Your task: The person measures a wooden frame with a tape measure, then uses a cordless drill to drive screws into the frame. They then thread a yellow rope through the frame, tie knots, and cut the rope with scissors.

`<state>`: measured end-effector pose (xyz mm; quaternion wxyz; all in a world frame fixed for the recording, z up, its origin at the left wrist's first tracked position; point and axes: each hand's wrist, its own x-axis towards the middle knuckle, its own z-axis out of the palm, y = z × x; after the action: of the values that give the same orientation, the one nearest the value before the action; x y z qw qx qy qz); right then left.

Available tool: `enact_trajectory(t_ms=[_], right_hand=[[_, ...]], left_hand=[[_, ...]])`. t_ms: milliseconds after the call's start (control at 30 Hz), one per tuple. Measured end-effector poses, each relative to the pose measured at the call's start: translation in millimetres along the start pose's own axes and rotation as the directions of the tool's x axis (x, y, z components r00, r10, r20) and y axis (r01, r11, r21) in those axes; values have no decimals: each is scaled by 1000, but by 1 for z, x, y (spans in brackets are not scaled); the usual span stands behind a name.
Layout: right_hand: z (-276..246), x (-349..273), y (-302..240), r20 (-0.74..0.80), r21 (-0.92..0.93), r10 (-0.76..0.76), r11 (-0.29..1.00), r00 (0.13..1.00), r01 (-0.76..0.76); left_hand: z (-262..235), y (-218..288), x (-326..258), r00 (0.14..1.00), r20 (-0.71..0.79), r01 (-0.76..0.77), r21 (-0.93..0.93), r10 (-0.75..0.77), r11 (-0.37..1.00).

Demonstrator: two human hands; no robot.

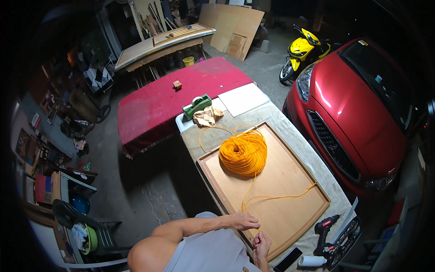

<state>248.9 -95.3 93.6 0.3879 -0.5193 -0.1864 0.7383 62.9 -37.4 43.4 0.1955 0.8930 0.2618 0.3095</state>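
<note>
Grey shirt (206, 254) lay nearest; left hand (245, 221) and right hand (261, 245) gripped orange cord (245, 207); untangled slack from the coil (248, 156) appeared advisable.

Passable: bare surface of rimmed plywood panel (290, 217), both right of the orange rope coil (244, 153) and right of the left hand (244, 221) and right hand (262, 246), with a loose orange strand (281, 197) running between these two areas to the right rim. Coil blocks the panel's far left part, raised rim bounds all sides. Outside it, cordless drill (324, 229), smartphone (288, 259) and white bottle (311, 261) crowd the near right; tape dispenser (197, 107) and crumpled paper (208, 116) obstruct the far left.
</note>
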Motion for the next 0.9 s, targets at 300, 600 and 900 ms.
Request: enact_trajectory(t_ms=[300,600,900], right_hand=[[-16,13,-6,81,-434,-124,889,989,147],[-1,18,-21,230,-792,-291,498,929,352],[22,26,8,16,-952,-230,294,973,85]], left_hand=[[-7,7,6,990,-142,-6,-11,4,1000],[-71,-33,-24,767,-422,479,-125,-483,869],[-261,-345,-183,-57,-612,992,-121,-789,22]])
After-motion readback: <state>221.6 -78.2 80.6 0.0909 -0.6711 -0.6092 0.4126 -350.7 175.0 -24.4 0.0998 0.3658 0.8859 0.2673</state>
